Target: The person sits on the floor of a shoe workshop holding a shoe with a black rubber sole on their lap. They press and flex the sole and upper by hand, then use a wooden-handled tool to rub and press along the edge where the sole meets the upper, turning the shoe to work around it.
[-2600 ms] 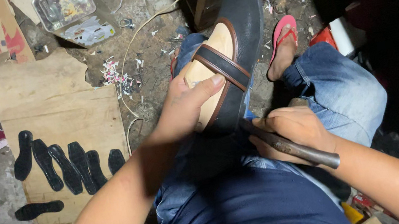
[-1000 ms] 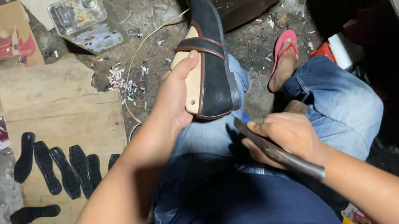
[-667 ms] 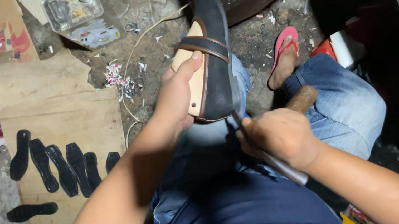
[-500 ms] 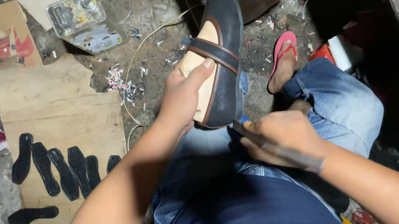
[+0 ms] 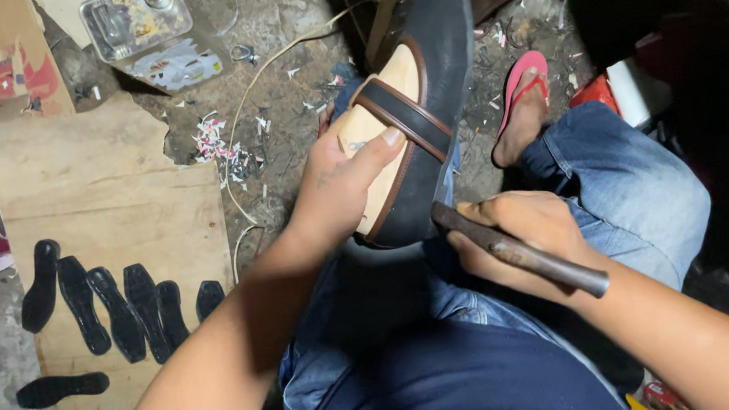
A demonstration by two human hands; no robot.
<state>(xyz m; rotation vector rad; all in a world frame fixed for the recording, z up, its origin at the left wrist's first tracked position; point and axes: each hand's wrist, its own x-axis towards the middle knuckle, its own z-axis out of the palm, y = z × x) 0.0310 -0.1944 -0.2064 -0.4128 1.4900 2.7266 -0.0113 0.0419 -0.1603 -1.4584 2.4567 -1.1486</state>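
At the left of the frame I see black sole pieces [image 5: 108, 309] lying in a row on a wooden board [image 5: 143, 221] — cut, not yet fitted. In the centre, the left hand [image 5: 337, 185] closes around the dark shoe [image 5: 421, 98], thumb pressed on its tan inside. Right of it, the right hand [image 5: 525, 233] grips a metal tool [image 5: 518, 251] at the heel — I judge the shoe assembled, with finishing left.
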